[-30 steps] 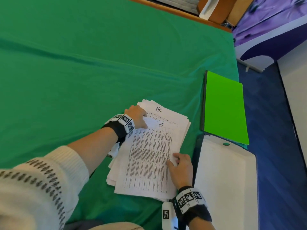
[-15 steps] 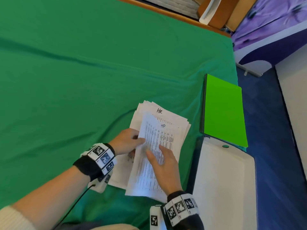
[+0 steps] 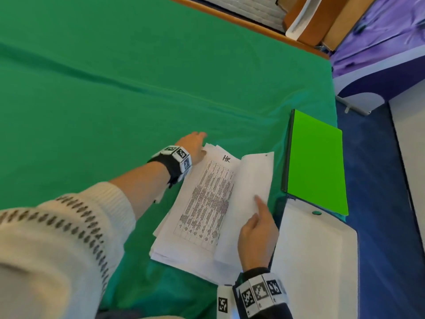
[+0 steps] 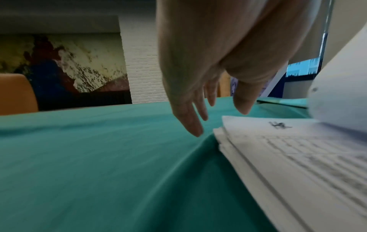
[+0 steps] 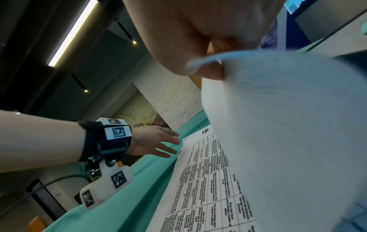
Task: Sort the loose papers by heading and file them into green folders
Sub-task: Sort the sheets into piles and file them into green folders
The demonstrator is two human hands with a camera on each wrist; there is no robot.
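A stack of printed papers (image 3: pixel 202 210) headed "HR" lies on the green cloth, also seen as the stack (image 4: pixel 288 157) and the stack (image 5: pixel 204 180). My right hand (image 3: pixel 257 229) pinches one sheet (image 3: pixel 250 192) and holds it lifted and turned blank side up over the stack's right edge; the sheet (image 5: pixel 288 141) curves up from my thumb. My left hand (image 3: pixel 192 143) hovers with straight fingers (image 4: pixel 190 120) just off the stack's far left corner, holding nothing. A closed green folder (image 3: pixel 316 162) lies to the right. An open folder (image 3: pixel 315 261) with a white inside lies nearer me.
The green cloth (image 3: pixel 115 88) covers a wide table that stretches left and far. The table's right edge runs just past the folders, with blue floor (image 3: pixel 379 203) beyond. A wooden chair (image 3: pixel 310 21) stands at the far right corner.
My right hand has lifted the top sheet and flipped it over to the right. My left hand let go of it and moved up to the stack's far left corner.
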